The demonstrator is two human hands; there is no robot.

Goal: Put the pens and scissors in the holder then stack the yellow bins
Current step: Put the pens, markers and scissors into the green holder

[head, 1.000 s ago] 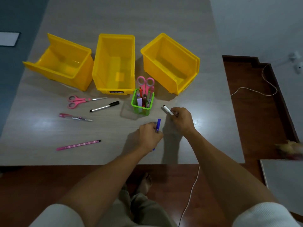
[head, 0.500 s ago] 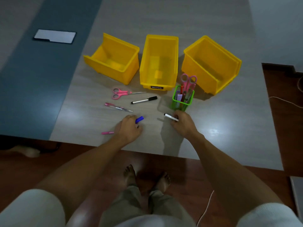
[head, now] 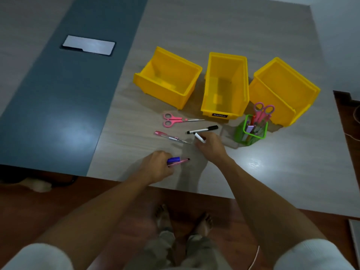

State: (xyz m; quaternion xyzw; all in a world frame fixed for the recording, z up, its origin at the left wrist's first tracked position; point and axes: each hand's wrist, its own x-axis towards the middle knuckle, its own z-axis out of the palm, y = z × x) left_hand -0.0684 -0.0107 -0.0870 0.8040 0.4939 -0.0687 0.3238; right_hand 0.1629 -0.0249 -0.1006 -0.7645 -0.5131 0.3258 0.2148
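Three yellow bins stand in a row on the table: left bin [head: 168, 79], middle bin [head: 225, 85], right bin [head: 282, 90]. The green mesh holder [head: 251, 131] in front of the right bin holds pink scissors [head: 263, 111] and several pens. My left hand [head: 157, 168] is shut on a blue marker [head: 173, 160] and a pink pen [head: 180, 162]. My right hand [head: 211, 147] grips a white marker [head: 199, 137]. Loose on the table lie pink scissors [head: 173, 120], a black-capped marker [head: 202, 129] and a pink clear pen [head: 171, 137].
A grey tablet-like slab [head: 88, 45] lies on the blue strip of the table [head: 58, 98] at the far left. The table's near edge runs just behind my wrists; below it are a wooden floor, my bare feet and a white cable [head: 254, 258].
My left hand has picked up the pink pen along with the blue marker. My right hand moved left with the white marker, close to the black-capped marker. The camera view shifted left.
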